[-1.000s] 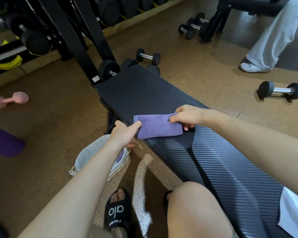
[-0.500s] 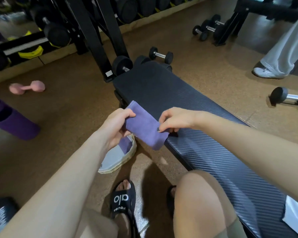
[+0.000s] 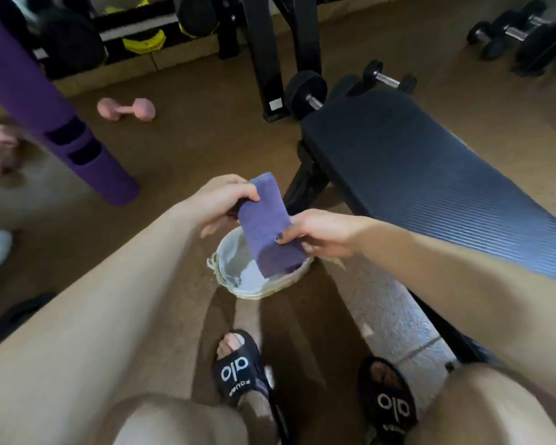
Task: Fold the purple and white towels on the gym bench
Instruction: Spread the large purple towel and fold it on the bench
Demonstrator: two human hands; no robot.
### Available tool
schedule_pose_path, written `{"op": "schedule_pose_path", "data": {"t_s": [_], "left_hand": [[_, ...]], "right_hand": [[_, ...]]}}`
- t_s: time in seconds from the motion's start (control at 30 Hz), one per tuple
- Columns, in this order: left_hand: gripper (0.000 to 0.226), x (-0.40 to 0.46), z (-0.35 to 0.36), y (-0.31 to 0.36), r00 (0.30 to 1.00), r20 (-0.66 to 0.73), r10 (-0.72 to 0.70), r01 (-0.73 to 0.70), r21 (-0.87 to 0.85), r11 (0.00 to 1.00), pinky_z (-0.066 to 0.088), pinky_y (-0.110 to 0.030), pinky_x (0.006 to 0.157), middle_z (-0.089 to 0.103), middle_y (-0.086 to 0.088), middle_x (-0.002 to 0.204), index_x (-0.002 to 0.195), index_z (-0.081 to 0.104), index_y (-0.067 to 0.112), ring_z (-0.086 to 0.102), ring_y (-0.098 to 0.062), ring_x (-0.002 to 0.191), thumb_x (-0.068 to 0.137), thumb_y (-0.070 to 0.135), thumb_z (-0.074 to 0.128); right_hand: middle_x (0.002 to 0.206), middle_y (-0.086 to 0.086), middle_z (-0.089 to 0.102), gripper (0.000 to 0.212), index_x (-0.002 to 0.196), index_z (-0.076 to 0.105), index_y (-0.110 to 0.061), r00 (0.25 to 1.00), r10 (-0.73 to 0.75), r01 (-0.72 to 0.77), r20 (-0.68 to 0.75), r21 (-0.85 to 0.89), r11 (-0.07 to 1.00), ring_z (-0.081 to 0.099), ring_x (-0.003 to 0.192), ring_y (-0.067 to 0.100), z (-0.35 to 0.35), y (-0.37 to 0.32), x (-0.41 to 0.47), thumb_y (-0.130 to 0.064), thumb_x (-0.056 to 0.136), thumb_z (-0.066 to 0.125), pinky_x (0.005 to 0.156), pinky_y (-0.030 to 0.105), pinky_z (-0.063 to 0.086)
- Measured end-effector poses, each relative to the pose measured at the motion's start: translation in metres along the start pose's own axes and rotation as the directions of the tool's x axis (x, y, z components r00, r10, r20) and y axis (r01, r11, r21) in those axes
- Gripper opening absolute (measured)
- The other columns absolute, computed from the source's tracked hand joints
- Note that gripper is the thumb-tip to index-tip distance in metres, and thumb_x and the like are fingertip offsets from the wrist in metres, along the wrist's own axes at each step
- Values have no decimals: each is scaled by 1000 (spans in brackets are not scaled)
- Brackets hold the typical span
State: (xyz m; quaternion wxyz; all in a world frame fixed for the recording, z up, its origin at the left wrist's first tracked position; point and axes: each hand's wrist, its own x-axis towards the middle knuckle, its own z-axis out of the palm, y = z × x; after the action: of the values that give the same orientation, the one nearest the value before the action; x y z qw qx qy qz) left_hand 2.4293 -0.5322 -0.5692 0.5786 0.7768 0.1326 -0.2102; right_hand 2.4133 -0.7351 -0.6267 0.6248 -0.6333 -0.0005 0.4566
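The folded purple towel (image 3: 268, 228) is off the bench, held over a round light basket (image 3: 238, 284) on the floor. My left hand (image 3: 220, 203) grips its upper end. My right hand (image 3: 318, 234) pinches its lower right edge. The towel's lower end dips inside the basket. The black gym bench (image 3: 430, 175) lies to the right with nothing on the part in view. No white towel shows.
A purple rolled mat (image 3: 55, 123) leans at the left, with a pink dumbbell (image 3: 126, 108) behind it. Black dumbbells (image 3: 387, 79) and a black rack leg (image 3: 267, 59) stand beyond the bench. My sandalled feet (image 3: 238, 374) are below the basket.
Both hands lifted the folded purple towel off the bench, carried it left and down, and its lower end now sits inside the floor basket. The view swung left.
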Motion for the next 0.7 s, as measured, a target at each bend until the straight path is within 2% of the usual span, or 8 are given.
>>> {"op": "schedule_pose_path", "data": {"t_s": [0.07,0.13,0.23,0.3,0.4,0.47,0.57,0.7], "left_hand": [[24,31,-5,-16,997,-73,19,-13,87,996,49,-23,50,62,-6,82,91,67,17,57,-16,66,70,20,78],[40,60,-4,-38,990,-133,51,-23,204,979,56,-26,66,65,0,89,107,64,20,64,-17,78,71,23,82],[80,96,4,-77,991,-116,65,-28,295,955,56,-39,90,64,-7,110,133,45,22,67,-29,104,61,38,75],[95,115,11,-103,995,-51,86,-60,380,923,53,-37,86,52,-13,132,146,31,24,59,-30,113,63,33,76],[110,143,24,-151,990,84,113,-140,549,824,45,-27,83,16,-5,152,154,15,32,47,-29,126,69,21,83],[121,154,35,-186,979,118,168,-204,646,736,37,-28,101,5,-4,159,154,8,35,29,-30,144,63,36,88],[132,169,50,-241,977,116,179,-204,755,623,35,-46,116,-2,-7,164,156,0,37,12,-37,153,58,72,81],[124,188,57,-283,982,165,96,-191,856,480,36,-48,117,-18,-4,168,160,-9,32,8,-33,156,74,67,73]], "right_hand": [[100,11,63,21,104,68,-13,995,-10,7,-95,-35,999,58,98,23,-4,8,23,-8,84,70,86,36,45],[96,2,71,20,100,71,-18,976,-24,7,-215,-79,997,66,98,17,-9,19,47,-2,88,67,80,31,54],[97,9,71,18,103,68,-12,928,-9,-52,-372,-155,987,68,106,29,-15,46,90,-3,87,70,86,43,57],[113,14,67,30,120,63,-7,915,21,-109,-404,-196,975,63,111,30,-20,60,113,-7,90,69,92,44,52],[132,7,59,51,137,54,-8,906,115,-207,-407,-191,959,58,119,29,-29,79,149,-17,90,70,99,39,48],[123,13,67,40,124,66,-12,888,125,-259,-442,-256,931,63,114,34,-33,98,176,-22,85,69,99,44,53],[102,15,72,24,109,71,-12,880,133,-306,-456,-330,893,67,98,35,-36,126,211,-21,88,65,93,50,54],[104,16,71,22,108,71,-7,891,161,-358,-424,-440,823,64,101,35,-37,143,236,-21,96,58,95,50,51]]}}
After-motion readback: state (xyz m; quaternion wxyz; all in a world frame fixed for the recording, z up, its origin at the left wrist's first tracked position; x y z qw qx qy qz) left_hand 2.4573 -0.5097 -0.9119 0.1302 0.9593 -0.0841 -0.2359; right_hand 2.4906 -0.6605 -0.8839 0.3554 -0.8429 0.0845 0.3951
